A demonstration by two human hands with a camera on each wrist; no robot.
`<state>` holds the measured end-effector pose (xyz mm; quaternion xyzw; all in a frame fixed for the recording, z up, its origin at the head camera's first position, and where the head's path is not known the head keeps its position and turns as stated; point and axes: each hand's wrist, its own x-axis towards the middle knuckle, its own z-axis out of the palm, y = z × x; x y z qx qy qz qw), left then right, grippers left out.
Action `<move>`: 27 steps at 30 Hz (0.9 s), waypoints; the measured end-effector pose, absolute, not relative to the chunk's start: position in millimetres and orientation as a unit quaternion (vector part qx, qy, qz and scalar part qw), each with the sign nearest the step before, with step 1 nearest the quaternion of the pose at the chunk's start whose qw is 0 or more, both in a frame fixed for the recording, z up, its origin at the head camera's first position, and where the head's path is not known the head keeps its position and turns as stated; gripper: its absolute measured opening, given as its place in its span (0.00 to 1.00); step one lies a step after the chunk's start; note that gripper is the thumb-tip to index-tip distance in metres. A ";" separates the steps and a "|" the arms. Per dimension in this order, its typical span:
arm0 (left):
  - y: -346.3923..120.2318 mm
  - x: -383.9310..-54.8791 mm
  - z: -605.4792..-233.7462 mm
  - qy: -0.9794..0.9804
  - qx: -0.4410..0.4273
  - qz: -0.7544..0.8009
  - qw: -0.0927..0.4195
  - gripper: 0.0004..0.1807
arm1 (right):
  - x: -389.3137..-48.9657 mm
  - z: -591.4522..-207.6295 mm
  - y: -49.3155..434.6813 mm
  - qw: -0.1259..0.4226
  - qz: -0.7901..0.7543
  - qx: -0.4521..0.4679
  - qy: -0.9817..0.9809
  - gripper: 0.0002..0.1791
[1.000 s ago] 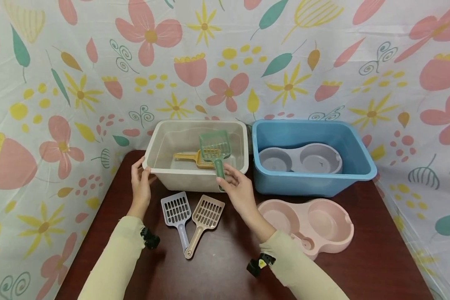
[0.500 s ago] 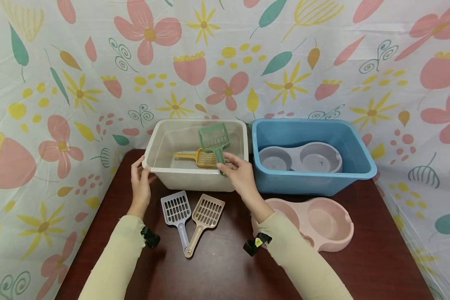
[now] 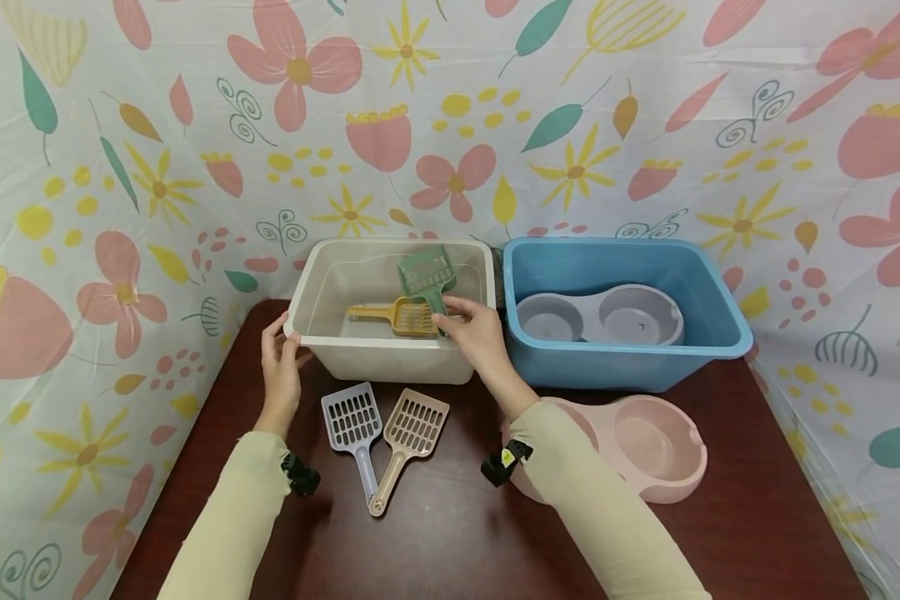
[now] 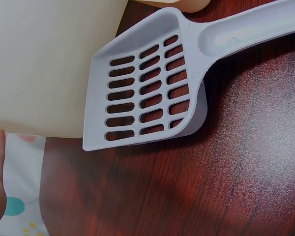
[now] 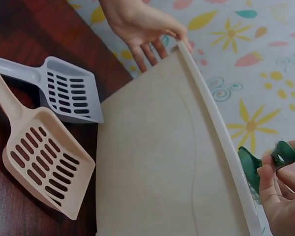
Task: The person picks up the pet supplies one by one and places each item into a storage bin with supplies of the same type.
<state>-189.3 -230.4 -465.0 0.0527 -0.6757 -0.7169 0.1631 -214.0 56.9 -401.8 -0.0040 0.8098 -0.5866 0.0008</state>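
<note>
In the head view my right hand (image 3: 477,330) pinches the handle of a green litter scoop (image 3: 429,273) between thumb and fingers. The slotted head points away from me, over the right part of a beige litter box (image 3: 390,360). Inside that box lies a yellow litter scoop (image 3: 378,312). My left hand (image 3: 280,367) holds the box's front left corner, with digits at the rim and fingers against the wall below, as the right wrist view shows. A lavender litter scoop (image 3: 353,418) and a tan litter scoop (image 3: 416,425) lie on the table in front, their handle ends meeting.
Right of the beige box stands a blue litter box (image 3: 615,367) with a grey double pet bowl (image 3: 592,318) in it. A pink double pet bowl (image 3: 663,446) sits on the dark table (image 3: 420,550), partly under my right forearm. Flowered cloth (image 3: 457,100) hangs behind.
My right hand has moved forward and slightly up with the green scoop, and the scoop's head has swung farther over the box. My left hand stays at the corner.
</note>
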 end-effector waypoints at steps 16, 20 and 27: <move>-229.9 -189.6 -465.6 -0.673 0.067 -0.718 0.165 0.25 | -218.0 -405.9 54.3 -0.035 -0.593 -0.013 0.804 0.19; -229.7 -190.2 -465.2 -0.670 0.070 -0.721 0.165 0.25 | -215.5 -407.2 56.1 -0.046 -0.594 -0.019 0.803 0.19; -229.3 -189.2 -464.0 -0.672 0.072 -0.718 0.164 0.25 | -210.0 -406.8 60.2 -0.051 -0.609 -0.024 0.791 0.19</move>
